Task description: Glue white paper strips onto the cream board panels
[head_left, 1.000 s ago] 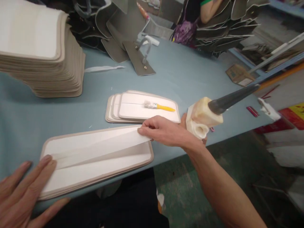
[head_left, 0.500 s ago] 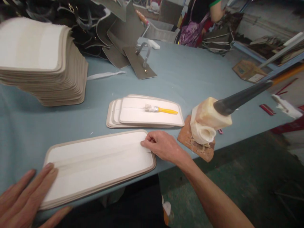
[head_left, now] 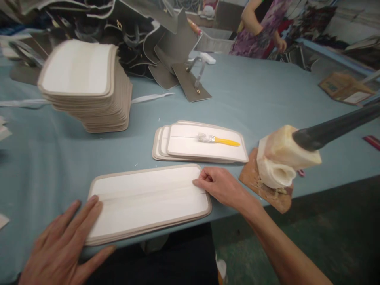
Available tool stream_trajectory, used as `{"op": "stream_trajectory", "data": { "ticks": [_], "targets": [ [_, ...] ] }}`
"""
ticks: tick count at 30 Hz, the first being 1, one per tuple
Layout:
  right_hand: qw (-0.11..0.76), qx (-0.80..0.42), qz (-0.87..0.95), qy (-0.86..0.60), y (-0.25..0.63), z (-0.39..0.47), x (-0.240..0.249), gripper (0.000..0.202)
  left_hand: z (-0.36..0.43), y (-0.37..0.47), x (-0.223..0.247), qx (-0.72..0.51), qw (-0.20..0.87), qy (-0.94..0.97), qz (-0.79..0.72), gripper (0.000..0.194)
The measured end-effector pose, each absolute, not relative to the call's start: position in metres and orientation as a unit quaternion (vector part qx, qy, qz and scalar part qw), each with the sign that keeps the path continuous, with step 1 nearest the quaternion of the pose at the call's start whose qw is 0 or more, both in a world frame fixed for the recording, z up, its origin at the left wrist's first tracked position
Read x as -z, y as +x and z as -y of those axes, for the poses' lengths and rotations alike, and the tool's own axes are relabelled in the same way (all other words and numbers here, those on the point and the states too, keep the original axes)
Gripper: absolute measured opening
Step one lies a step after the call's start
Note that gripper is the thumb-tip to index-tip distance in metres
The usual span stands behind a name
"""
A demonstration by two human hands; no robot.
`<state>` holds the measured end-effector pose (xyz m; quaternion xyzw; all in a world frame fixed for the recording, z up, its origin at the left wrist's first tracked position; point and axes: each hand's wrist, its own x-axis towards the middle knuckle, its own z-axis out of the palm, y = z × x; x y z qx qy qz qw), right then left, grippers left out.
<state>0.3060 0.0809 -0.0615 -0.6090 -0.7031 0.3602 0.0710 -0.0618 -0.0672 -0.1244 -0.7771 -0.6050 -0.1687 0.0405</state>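
Note:
A long white panel (head_left: 148, 198) with beige rounded edges lies on top of a short stack at the table's front edge. My left hand (head_left: 65, 237) rests flat across its left end, open, with fingers spread and the fingertips on the white surface. At the right end, my right hand (head_left: 218, 184) is closed, thumb and forefinger pinched together against the panel's surface; whatever is between them is hidden. Just behind lies a second, fanned stack of similar panels (head_left: 184, 147), with a yellow-handled brush (head_left: 225, 141) on top.
A tall stack of panels (head_left: 118, 99) stands at the back left, beside grey bag pieces (head_left: 175, 43). To the right, a glue-crusted container (head_left: 276, 154) with a thick dark handle sits on a brown board (head_left: 247, 172). A co-worker (head_left: 252, 31) stands across the table.
The view has swung left, so the things on the table appear farther right. Both hands keep their places on the panel. The co-worker's arm has moved lower.

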Motion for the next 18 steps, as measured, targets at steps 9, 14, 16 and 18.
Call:
{"op": "stream_trajectory", "data": {
  "ticks": [9, 14, 16, 18],
  "targets": [
    [0.059, -0.303, 0.714, -0.628, 0.310, -0.074, 0.073, 0.024, 0.070, -0.067, 0.122, 0.103, 0.105, -0.797, 0.585, 0.078],
    [0.064, -0.279, 0.705, -0.649, 0.319, -0.066, 0.077, 0.024, 0.071, -0.062, 0.124, 0.147, 0.106, -0.781, 0.597, 0.076],
    [0.075, -0.260, 0.715, -0.645, 0.322, -0.062, 0.073, 0.027, 0.072, -0.061, 0.127, 0.164, 0.098, -0.771, 0.607, 0.076],
    [0.113, -0.202, 0.735, -0.637, 0.319, -0.056, 0.066, 0.035, 0.072, -0.062, 0.130, 0.166, 0.102, -0.773, 0.604, 0.077]
  ]
}}
